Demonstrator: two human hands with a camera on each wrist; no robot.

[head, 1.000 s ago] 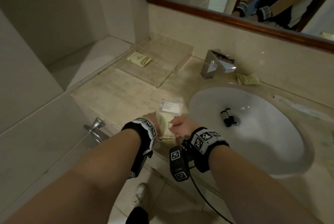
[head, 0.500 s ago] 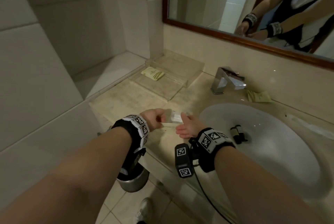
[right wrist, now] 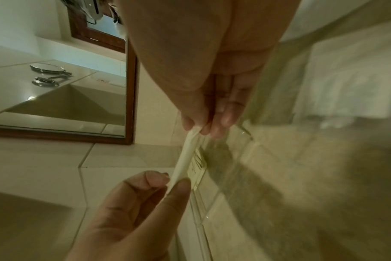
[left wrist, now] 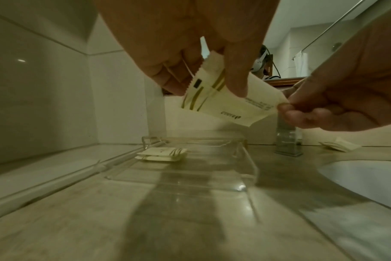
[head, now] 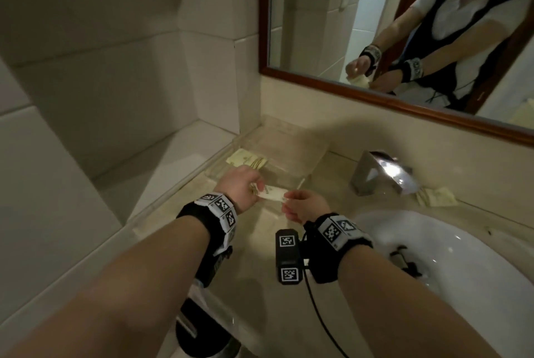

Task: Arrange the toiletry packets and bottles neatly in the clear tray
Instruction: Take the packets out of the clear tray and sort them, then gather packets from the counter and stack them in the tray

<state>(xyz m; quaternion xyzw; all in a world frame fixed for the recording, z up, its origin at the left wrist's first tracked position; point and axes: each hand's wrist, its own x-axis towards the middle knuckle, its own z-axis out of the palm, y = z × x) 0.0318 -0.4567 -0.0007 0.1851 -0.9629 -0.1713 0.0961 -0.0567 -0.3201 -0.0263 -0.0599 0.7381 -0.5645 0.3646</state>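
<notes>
From the head view, the left hand (head: 239,184) and the right hand (head: 303,207) pinch opposite ends of a flat cream paper toiletry packet with gold stripes (head: 271,193), held in the air over the near end of the clear rectangular acrylic tray (head: 313,152), which sits far left on the beige marble counter (head: 161,224). A matching pair of cream packets (head: 245,158) lies at the tray's far left. More loose cream packets (head: 436,197) lie right of the chrome tap (head: 381,174), and small dark bottles (head: 404,261) sit in the white basin (head: 462,285) (all of it probably yet to be tidied).

The left wrist view shows the left thumb and fingers clamped on the packet's striped, serrated end, and the right fingertips (left wrist: 301,113) nipping the plain corner; the packet (left wrist: 230,104) hangs tilted above the tray (left wrist: 252,166).

In the right wrist view, blurred, the packet (right wrist: 185,159) appears edge-on, stretched between both pinches.

To do this well, I judge it best to level the packet, lower it beside the resting pair with edges and stripes matched, let the right pinch go first, and square it up with the left.
</notes>
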